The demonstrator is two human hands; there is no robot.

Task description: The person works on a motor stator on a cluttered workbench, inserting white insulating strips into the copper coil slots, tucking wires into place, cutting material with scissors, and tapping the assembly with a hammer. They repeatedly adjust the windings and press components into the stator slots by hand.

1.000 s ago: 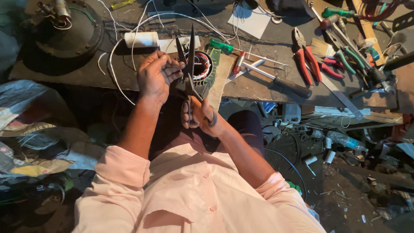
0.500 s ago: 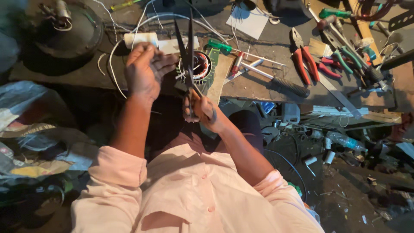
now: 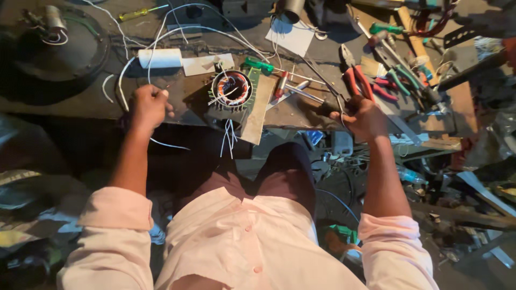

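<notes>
- The white wire [image 3: 161, 144] runs from the left hand [image 3: 149, 106], looping up across the cluttered workbench [image 3: 97, 102] and trailing off its front edge below the fist; the fingers are curled closed around it.
- The scissors [image 3: 322, 94] lie in the right hand [image 3: 364, 115], whose fingers are wrapped shut on the dark handles; the long blades point up and left over the bench. Whether the blades are parted or together cannot be told.
- Between the two hands, well apart from each, sits a small motor stator [image 3: 232, 90] with copper windings in its ring and thin white leads [image 3: 228, 138] hanging over the bench edge.
- Judging from this, the step in hand is preparing a length of wire: one fist holds it, the other holds the cutting tool, and the two are not yet brought together.
- The next move would likely call for drawing the wire taut and bringing the blades to the chosen spot, keeping clear of the stator's leads.
- Farther out: red-handled pliers [image 3: 355, 80] just beside the right hand, a white tube [image 3: 160, 58], a yellow screwdriver [image 3: 141, 13].
</notes>
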